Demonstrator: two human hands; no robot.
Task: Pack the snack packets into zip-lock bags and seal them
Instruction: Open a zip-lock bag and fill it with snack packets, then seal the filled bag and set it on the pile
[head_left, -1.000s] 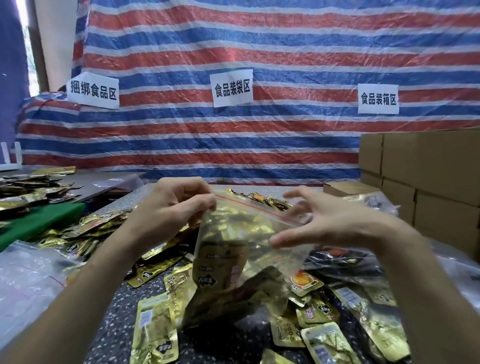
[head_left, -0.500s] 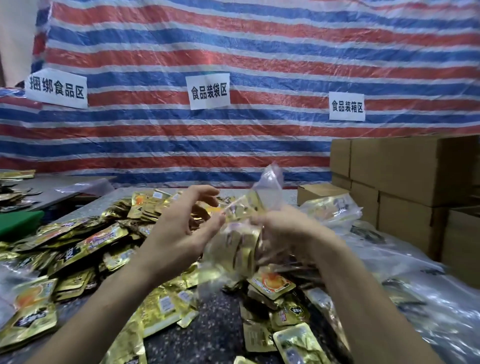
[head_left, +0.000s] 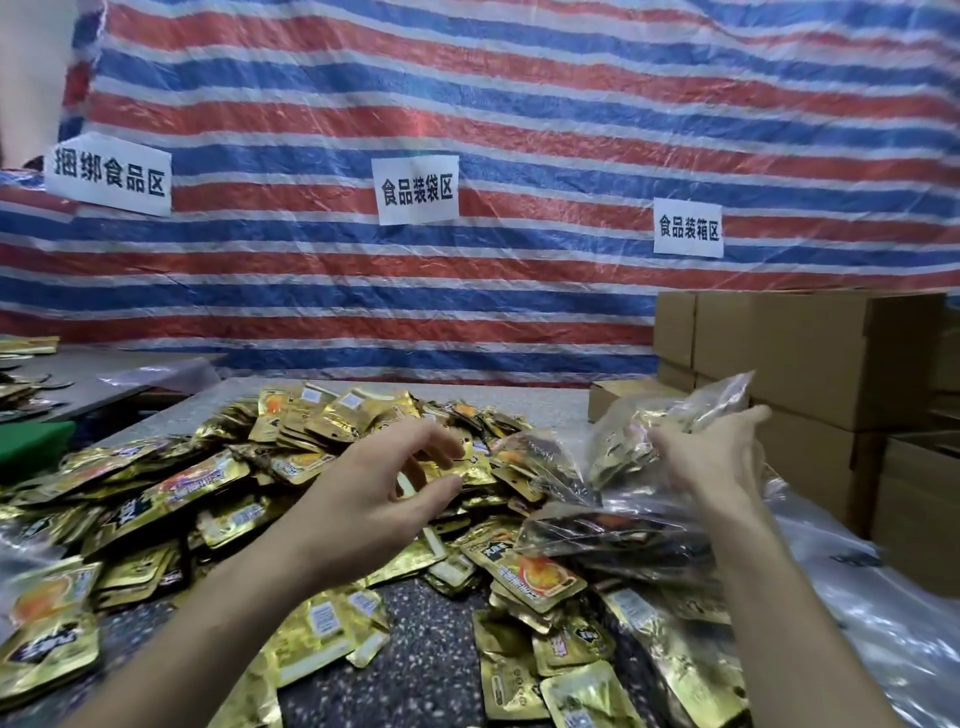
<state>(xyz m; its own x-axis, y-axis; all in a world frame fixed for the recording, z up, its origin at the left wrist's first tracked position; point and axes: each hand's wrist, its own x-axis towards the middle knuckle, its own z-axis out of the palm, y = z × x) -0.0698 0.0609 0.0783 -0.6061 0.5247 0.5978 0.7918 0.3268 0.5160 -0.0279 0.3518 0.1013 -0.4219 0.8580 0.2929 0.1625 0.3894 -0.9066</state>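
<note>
A big heap of gold snack packets (head_left: 332, 431) covers the speckled table (head_left: 415, 639). My right hand (head_left: 711, 462) grips a clear zip-lock bag (head_left: 634, 431) filled with gold packets, held up at the right over other filled bags (head_left: 613, 540). My left hand (head_left: 374, 493) hovers over the middle of the heap, fingers spread and curled, with nothing in it.
Stacked cardboard boxes (head_left: 810, 358) stand at the right, with clear plastic sheeting (head_left: 893, 613) in front of them. A striped tarp (head_left: 467, 104) with three paper signs hangs behind. A second table (head_left: 104, 369) with more packets is at the far left.
My left hand let go of the filled bag. My right hand carried the bag off to the right, over the pile of filled bags. The view turned slightly right.
</note>
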